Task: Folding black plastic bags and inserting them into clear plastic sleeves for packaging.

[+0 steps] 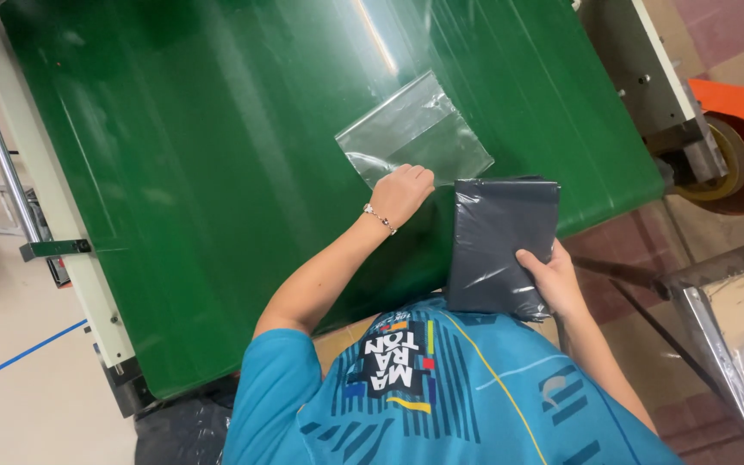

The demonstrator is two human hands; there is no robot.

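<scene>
My left hand (402,191) pinched the thin clear plastic bag (415,131), flat on the smooth green belt (217,172) at twelve o'clock. My right hand (551,280) gripped a glossy grey rectangular packet (497,241).

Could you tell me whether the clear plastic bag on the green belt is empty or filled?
Empty: the clear plastic bag lies flat, green belt showing through it.

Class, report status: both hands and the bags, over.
Left hand pinching clear plastic bag on green conveyor belt. Right hand gripping dark grey wrapped packet. Nothing obstructing.
</scene>
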